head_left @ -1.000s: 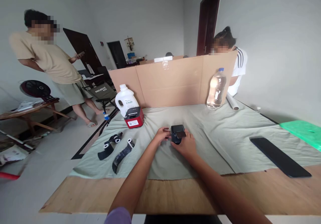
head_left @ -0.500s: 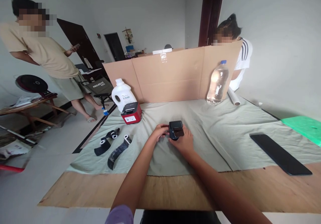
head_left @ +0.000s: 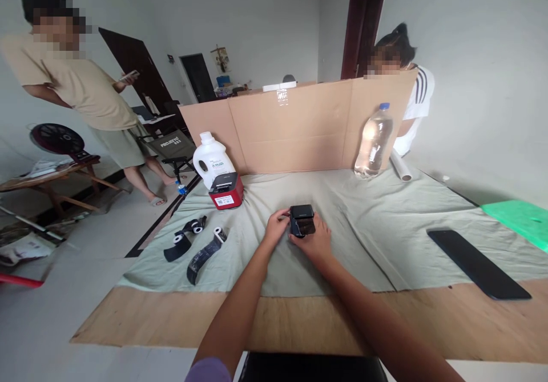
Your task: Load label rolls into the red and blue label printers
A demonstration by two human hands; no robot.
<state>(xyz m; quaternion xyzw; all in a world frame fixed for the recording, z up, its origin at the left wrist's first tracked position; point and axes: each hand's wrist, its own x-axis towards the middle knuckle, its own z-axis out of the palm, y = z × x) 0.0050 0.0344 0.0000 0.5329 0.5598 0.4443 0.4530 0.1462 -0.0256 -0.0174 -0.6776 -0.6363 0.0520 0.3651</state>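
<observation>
1. Both hands are on a small black boxy gadget (head_left: 302,221) sitting mid-table on the pale green cloth (head_left: 368,228). The left hand (head_left: 276,226) pinches its left side with the fingertips. The right hand (head_left: 315,240) is curled around its near and right side, thumb up by the front face.
2. At about 10 o'clock from the gadget there's a small red and black box-shaped printer (head_left: 226,191), and touching it from behind is a white plastic jug with a label (head_left: 210,160).
3. At roughly 9 o'clock, well apart from the hands, two white-core rolls trailing black ribbon (head_left: 194,242) lie on the cloth near the table's left edge.
4. A clear plastic water bottle with a blue cap (head_left: 374,141) stands at about 1 o'clock, right against a brown cardboard screen (head_left: 295,128) that runs across the far side.
5. A flat black slab, looks like a phone (head_left: 477,263), lies at 4 o'clock, half on cloth, half on the bare wooden tabletop (head_left: 299,325).
6. A person in a beige shirt (head_left: 81,91) stands at far left, another person in a white striped top (head_left: 417,102) sits behind the cardboard.
</observation>
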